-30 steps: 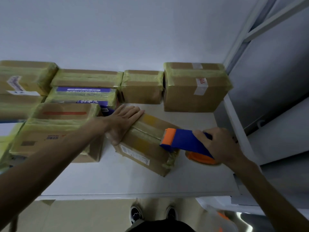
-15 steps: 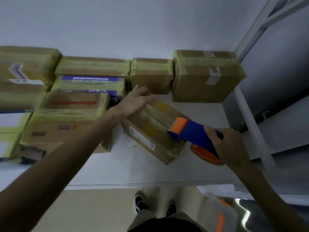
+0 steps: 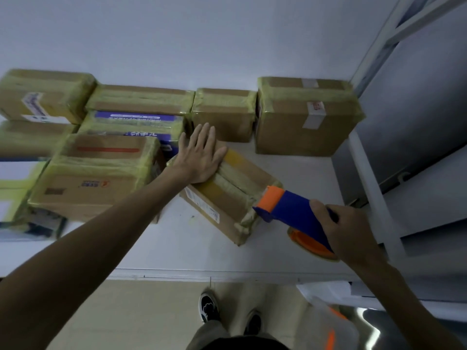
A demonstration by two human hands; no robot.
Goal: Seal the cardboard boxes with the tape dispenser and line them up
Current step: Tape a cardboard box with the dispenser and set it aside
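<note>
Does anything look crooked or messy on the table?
Yes. The box under the left hand lies slanted, not square with the boxes against the wall. The tape at its near corner is wrinkled, right where the right hand holds the tape dispenser.

A left hand [image 3: 202, 155] presses flat on a taped cardboard box [image 3: 227, 193] as the right hand [image 3: 351, 233] grips a blue-and-orange tape dispenser [image 3: 290, 213] at its corner.

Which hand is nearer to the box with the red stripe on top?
Left. The left hand lies flat on the angled box just right of the red-striped box; the right hand grips the tape dispenser farther right.
</note>
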